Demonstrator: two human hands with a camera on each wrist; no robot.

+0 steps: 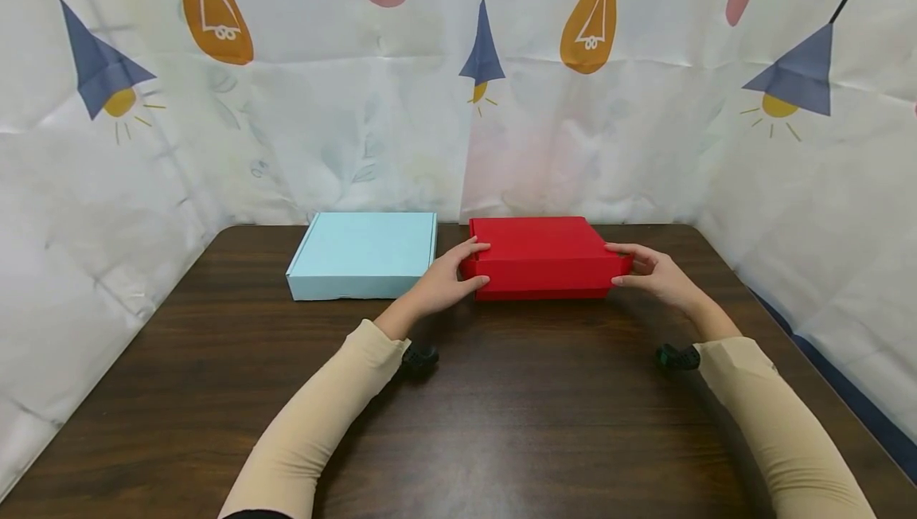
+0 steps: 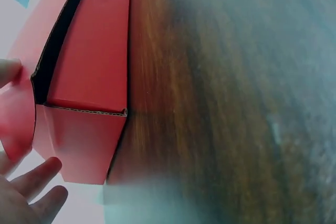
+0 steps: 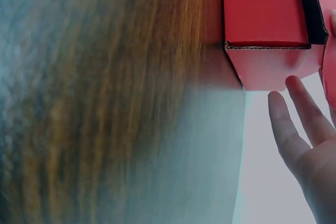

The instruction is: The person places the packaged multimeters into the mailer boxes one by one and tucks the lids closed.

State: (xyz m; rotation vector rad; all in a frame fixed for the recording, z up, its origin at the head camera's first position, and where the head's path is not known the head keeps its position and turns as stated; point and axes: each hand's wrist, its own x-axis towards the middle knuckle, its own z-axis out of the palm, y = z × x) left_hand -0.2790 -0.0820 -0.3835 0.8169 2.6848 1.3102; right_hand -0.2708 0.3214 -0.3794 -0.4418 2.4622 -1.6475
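Observation:
A red cardboard box (image 1: 537,239) stands toward the back of the table, its lid slightly raised along the front. A dark gap shows between the lid's front flap (image 2: 23,103) and the front wall (image 2: 97,45). My left hand (image 1: 446,274) pinches the lid at its front left corner, thumb in front. At the front right corner my right hand (image 1: 661,274) pinches the lid's side flap (image 3: 331,72) between thumb and fingers. In both wrist views the other fingers spread beside the box's end walls; the thumbs are mostly cut off by the frame.
Left of the red box lies a closed light blue box (image 1: 372,244), close to my left forearm. Both boxes sit near the far edge of the dark wooden table (image 1: 530,407). A white curtain (image 1: 401,137) printed with lamps hangs behind and along the sides.

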